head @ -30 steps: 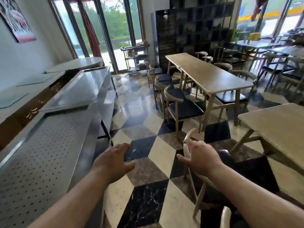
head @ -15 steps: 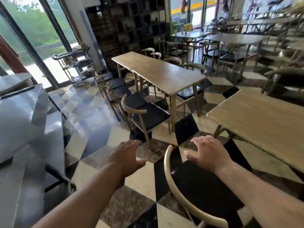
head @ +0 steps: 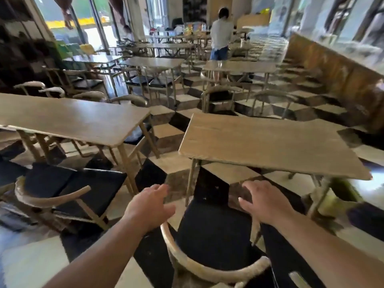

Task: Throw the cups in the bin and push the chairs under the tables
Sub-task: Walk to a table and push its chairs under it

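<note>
Both bare forearms reach forward, palms down. Left hand (head: 150,206) and right hand (head: 265,201) open, fingers loosely spread, apparently gripping nothing.

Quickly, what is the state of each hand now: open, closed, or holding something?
Left hand: open, empty, above the black-seated chair with curved wooden backrest.
Right hand: open, empty, above the same chair.

We see a checkered floor (head: 166,134) of black and pale tiles running through the room. At the far centre a second person (head: 220,36) stands with their back to us. Glass doors (head: 91,23) fill the far left; a wooden counter (head: 336,73) lines the right.
</note>
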Demonstrator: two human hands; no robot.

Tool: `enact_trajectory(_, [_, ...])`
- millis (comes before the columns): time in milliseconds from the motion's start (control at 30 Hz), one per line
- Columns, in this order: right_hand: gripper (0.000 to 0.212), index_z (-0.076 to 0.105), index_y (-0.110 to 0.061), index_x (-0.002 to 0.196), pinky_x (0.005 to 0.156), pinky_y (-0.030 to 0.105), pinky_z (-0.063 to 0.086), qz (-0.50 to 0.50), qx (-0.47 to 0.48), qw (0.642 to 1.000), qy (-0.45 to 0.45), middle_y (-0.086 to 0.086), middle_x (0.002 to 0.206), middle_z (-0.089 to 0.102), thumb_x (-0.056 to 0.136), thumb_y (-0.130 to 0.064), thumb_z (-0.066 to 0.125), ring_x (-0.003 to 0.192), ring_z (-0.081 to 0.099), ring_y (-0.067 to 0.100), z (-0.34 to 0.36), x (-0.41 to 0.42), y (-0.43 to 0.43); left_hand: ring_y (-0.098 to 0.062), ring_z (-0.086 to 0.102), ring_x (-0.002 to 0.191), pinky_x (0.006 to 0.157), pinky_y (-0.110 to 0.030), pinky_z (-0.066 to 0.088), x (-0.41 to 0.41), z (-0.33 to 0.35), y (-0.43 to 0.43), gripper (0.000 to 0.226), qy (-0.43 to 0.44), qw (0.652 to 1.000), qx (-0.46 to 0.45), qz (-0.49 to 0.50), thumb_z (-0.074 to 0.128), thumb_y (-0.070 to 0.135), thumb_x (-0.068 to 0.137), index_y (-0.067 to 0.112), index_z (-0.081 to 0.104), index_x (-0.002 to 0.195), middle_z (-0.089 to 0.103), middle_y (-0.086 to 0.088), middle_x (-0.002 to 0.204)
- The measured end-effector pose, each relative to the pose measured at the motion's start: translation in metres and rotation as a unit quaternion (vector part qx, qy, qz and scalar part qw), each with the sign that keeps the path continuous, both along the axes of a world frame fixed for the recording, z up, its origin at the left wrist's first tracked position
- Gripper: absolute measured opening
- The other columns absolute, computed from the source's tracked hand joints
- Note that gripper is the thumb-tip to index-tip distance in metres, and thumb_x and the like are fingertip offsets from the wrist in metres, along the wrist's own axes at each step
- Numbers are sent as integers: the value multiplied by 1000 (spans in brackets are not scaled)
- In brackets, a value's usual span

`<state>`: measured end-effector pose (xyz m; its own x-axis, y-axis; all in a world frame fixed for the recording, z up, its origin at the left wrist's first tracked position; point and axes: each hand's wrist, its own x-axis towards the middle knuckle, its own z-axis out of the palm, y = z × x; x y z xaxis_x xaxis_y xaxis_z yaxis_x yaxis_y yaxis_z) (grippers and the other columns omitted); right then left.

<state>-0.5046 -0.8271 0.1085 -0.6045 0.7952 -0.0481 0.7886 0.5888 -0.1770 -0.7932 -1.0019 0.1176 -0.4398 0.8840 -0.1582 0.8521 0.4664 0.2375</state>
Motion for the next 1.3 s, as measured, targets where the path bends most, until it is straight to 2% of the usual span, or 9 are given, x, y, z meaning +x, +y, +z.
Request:
enact_trajectory(233, [49, 58, -27, 143, 96, 37, 53, -88, -84, 992, -26, -5, 129, 65, 101, -51, 62, 120, 59, 17, -71, -6, -58, -19, 58, 132, 102, -38, 56, -18, -92, 11, 64, -43, 990, -65, -115, 66, 57, 98, 36, 45, 156, 54, 8, 154])
enact_trajectory(400, [54, 52, -27, 148, 100, 39, 52, -104, -175, 976, -78, -2, 134, 61, 103, -55, 59, 122, 58, 19, -167, -5, -84, -16, 65, 121, 83, -27, 57, -12, -186, 10, 62, -82, 976, -135, -150, 70, 54, 97, 43, 46, 153, 55, 11, 152])
enact_trajectory(500, [72, 47, -28, 154, 110, 42, 44, -78, -233, 965, -95, -4, 143, 57, 98, -73, 51, 134, 48, 20, -226, 4, -95, -20, 62, 127, 101, -40, 57, -14, -236, 9, 73, -87, 958, -191, -194, 75, 67, 88, 42, 47, 151, 56, 11, 150])
enact_trajectory(600, [85, 44, -29, 155, 114, 41, 36, -27, -255, 954, -155, -6, 142, 57, 91, -84, 51, 134, 48, 19, -269, 5, -99, -21, 48, 143, 125, -46, 31, -22, -278, 13, 84, -6, 910, -257, -326, 69, 77, 84, 36, 46, 153, 55, 8, 152])
enact_trajectory(667, [77, 51, -30, 147, 117, 43, 33, 29, -215, 954, -208, -7, 131, 63, 89, -81, 56, 123, 55, 20, -287, -1, -97, -21, 45, 146, 131, -50, 16, -25, -296, 21, 71, 38, 885, -270, -378, 64, 70, 90, 34, 50, 150, 56, 6, 151])
enact_trajectory(800, [43, 62, -27, 118, 90, 46, 49, 93, -218, 932, -275, -2, 108, 66, 94, -63, 63, 98, 63, 25, -307, -17, -72, -21, 65, 120, 116, -48, 36, -30, -317, 52, 41, 68, 859, -302, -408, 67, 50, 88, 35, 65, 127, 71, 9, 124])
enact_trajectory(933, [30, 63, -24, 99, 78, 42, 47, 137, -259, 914, -283, 0, 98, 67, 94, -53, 62, 89, 65, 26, -310, -17, -41, -25, 67, 107, 99, -45, 44, -34, -323, 83, 39, 81, 825, -336, -447, 64, 47, 88, 32, 68, 124, 70, 5, 118])
enact_trajectory(1067, [31, 65, -22, 103, 76, 41, 39, 147, -270, 912, -271, 1, 99, 67, 95, -52, 61, 91, 63, 27, -307, -19, -1, -25, 66, 106, 95, -44, 44, -39, -325, 119, 42, 72, 825, -333, -451, 63, 50, 86, 31, 67, 124, 69, 4, 119])
enact_trajectory(1300, [37, 62, -23, 110, 79, 44, 46, 167, -246, 919, -258, 2, 102, 65, 96, -58, 59, 90, 62, 27, -314, -28, 74, -18, 64, 105, 99, -43, 43, -51, -324, 188, 38, 56, 847, -318, -423, 66, 53, 87, 38, 67, 121, 67, 10, 115])
